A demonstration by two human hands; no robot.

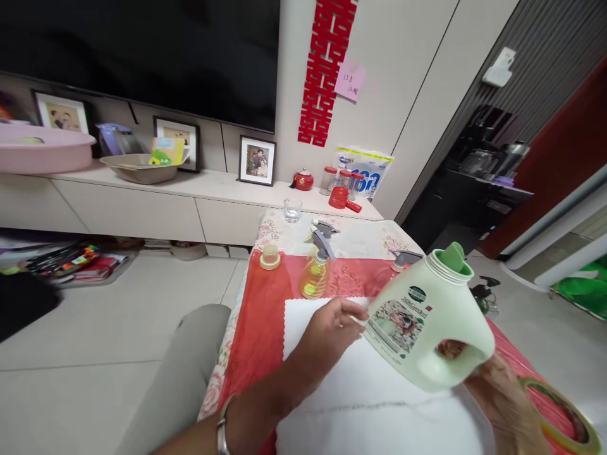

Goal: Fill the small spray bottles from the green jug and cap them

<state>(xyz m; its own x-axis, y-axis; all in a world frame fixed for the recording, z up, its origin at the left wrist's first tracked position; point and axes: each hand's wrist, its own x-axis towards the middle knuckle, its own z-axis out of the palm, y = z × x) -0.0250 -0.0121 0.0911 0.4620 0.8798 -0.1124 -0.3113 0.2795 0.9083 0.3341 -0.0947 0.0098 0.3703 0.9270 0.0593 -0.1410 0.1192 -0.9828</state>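
The right hand [497, 385] is closed around the handle of a pale green plastic detergent jug with a green cap [427, 316], fingers threaded through the handle opening. The jug is lifted and tilted, cap pointing up and away. The left hand [332, 332] is loosely open, its fingertips touching the jug's base. Below them a white cloth [360, 404] lies on a table covered in red patterned fabric [260, 316]. Behind the cloth stands a clear yellow spray bottle with a grey trigger [315, 272]. A roll of clear tape [569, 417] lies near the right hand.
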